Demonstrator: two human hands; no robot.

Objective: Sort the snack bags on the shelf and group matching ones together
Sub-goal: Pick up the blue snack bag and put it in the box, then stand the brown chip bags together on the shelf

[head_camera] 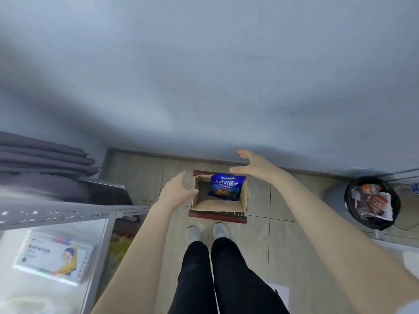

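The cardboard box (217,206) could be tipped off the red stool (217,218) if it is seized unevenly, as the left hand (179,189) and right hand (251,165) are held spread and empty by its left wall and far right corner. The blue snack bag (226,185), puffed and glossy, is propped upright in that far right corner, perhaps upon something dark.

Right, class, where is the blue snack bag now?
Head view, centre: the blue snack bag stands in the brown cardboard box, between left hand and right hand.
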